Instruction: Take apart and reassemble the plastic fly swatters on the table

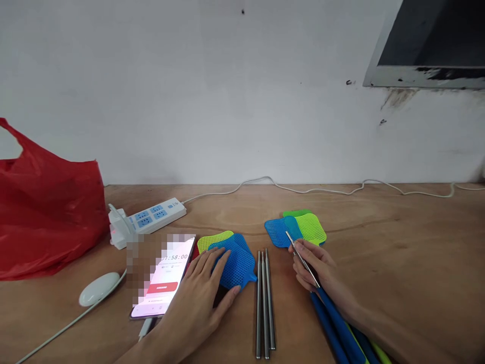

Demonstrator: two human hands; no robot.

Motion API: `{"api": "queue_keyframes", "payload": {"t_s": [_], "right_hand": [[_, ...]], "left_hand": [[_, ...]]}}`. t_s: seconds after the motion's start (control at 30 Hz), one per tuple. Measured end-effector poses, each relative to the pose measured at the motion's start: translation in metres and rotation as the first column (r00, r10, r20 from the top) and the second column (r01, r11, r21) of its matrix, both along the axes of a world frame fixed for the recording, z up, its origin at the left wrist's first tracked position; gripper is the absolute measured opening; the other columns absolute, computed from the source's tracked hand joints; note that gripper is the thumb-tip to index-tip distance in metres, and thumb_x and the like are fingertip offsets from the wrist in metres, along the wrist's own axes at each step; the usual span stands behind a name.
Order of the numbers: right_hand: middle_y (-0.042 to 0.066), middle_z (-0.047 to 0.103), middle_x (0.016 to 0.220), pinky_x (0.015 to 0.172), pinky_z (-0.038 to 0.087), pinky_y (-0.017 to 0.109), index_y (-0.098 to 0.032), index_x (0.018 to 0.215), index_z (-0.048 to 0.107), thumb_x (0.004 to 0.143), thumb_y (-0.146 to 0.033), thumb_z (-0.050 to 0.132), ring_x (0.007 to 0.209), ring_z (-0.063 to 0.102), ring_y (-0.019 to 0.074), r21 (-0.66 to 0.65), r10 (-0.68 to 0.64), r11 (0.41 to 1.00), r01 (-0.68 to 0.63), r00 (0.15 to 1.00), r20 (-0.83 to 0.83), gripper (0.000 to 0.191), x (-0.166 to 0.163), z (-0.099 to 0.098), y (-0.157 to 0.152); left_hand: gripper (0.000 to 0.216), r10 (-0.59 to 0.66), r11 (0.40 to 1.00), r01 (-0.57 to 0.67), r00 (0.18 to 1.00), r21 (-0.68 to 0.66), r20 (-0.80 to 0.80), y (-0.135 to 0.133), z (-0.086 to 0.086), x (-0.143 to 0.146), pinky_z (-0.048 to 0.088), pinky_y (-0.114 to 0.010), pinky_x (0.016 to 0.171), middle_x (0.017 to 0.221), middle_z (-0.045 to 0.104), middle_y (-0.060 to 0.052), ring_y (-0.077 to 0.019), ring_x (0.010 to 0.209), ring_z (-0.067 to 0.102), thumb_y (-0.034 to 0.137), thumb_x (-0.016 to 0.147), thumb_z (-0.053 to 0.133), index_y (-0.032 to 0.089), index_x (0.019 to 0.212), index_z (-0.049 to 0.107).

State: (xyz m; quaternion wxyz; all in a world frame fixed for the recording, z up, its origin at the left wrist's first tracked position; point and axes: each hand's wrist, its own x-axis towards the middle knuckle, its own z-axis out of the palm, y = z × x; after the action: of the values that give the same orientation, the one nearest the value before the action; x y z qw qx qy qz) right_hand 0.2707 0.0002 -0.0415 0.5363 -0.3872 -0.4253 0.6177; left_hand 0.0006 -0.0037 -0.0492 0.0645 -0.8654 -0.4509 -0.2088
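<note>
My left hand rests with fingers spread over the edge of a blue mesh fly swatter head. A yellow-green swatter head and a sliver of a red one lie partly covered in the same pile. Between my hands lie several slim metal rods, side by side. My right hand is closed around another metal rod, tilted with its tip up to the left. Its lower end meets long blue handles; whether they are joined I cannot tell. Beyond my right hand lie blue and lime-green swatter heads.
A lit phone on a charging cable lies beside my left forearm. Behind it are a white power strip and a white mouse-shaped object. A red plastic bag stands at the left. A thin white cable runs along the wall.
</note>
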Motion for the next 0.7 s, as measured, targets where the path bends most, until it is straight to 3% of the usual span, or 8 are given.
{"api": "queue_keyframes", "payload": {"t_s": [0.17, 0.33, 0.7], "right_hand": [[-0.012, 0.039, 0.040, 0.034, 0.021, 0.018, -0.018, 0.082, 0.060, 0.082, -0.052, 0.071, 0.033, 0.025, 0.0044, 0.006, 0.016, 1.000, -0.016, 1.000, 0.017, 0.036, -0.0020, -0.0040, 0.0008], [-0.012, 0.039, 0.039, 0.033, 0.020, 0.018, -0.018, 0.081, 0.059, 0.082, -0.052, 0.071, 0.032, 0.023, 0.0042, -0.003, 0.023, 1.000, -0.023, 1.000, 0.003, 0.036, -0.0023, -0.0036, -0.0011], [-0.012, 0.039, 0.037, 0.033, 0.019, 0.018, -0.018, 0.079, 0.059, 0.082, -0.052, 0.071, 0.031, 0.022, 0.0041, -0.006, 0.046, 0.999, -0.046, 0.999, -0.010, 0.036, -0.0026, -0.0021, 0.0031]], "left_hand": [[0.051, -0.011, 0.999, 0.009, 0.999, -0.053, -0.042, -0.0014, -0.0042, -0.0006, 0.048, -0.062, 0.101, 0.142, 0.056, -0.014, -0.0388, 0.129, 0.054, 0.051, 0.096, 0.053, 0.022, 0.138, 0.054], [0.047, 0.006, 0.996, -0.005, 1.000, -0.085, 0.007, -0.0033, -0.0038, -0.0003, 0.048, -0.062, 0.100, 0.137, 0.060, -0.015, -0.0407, 0.124, 0.057, 0.053, 0.092, 0.058, 0.021, 0.126, 0.063], [0.046, 0.028, 0.999, -0.028, 0.999, -0.017, -0.019, -0.0023, 0.0011, 0.0025, 0.051, -0.063, 0.091, 0.134, 0.059, -0.025, -0.0445, 0.118, 0.059, 0.046, 0.083, 0.065, 0.016, 0.118, 0.060]]}}
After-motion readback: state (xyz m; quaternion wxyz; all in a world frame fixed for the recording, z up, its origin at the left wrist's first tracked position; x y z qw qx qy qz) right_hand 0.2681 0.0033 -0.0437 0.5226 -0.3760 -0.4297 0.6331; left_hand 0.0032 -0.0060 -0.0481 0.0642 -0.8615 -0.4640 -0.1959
